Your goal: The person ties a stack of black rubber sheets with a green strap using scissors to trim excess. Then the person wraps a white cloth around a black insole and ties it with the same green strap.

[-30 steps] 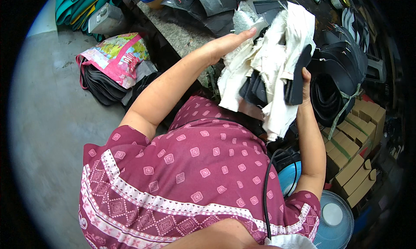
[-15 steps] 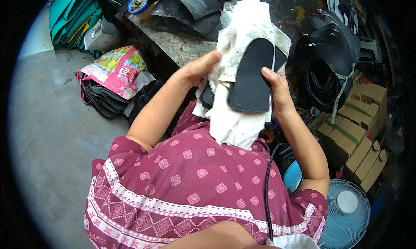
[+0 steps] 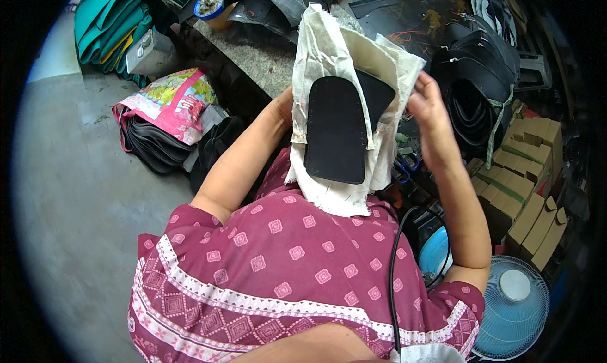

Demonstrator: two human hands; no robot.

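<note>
A piece of white cloth [image 3: 332, 202] with frayed edges is held up in front of my chest. On it lies a black, round-ended flat piece [image 3: 336, 132] with small marks along its edges. Behind that, a second black piece [image 3: 378, 97] shows partly between the cloth layers. My left hand [image 3: 288, 104] supports the cloth at its left side; its fingers are hidden behind it. Beside the cloth's upper right edge is my right hand [image 3: 432, 107], fingers bent and apart, slightly blurred, with nothing visible in them.
A stone-topped work surface [image 3: 259, 56] lies ahead, with black sheet scraps and a blue-rimmed tub [image 3: 212, 8]. At right are bundled black curved pieces [image 3: 471, 88], stacked tan cartons [image 3: 531, 173] and a fan [image 3: 513, 306]. A pink patterned bag [image 3: 174, 104] covers black sheets at left.
My right hand has let go of the black piece and moved right to the cloth's edge. The cloth and piece have shifted left and straightened; my left hand has slipped behind the cloth.
</note>
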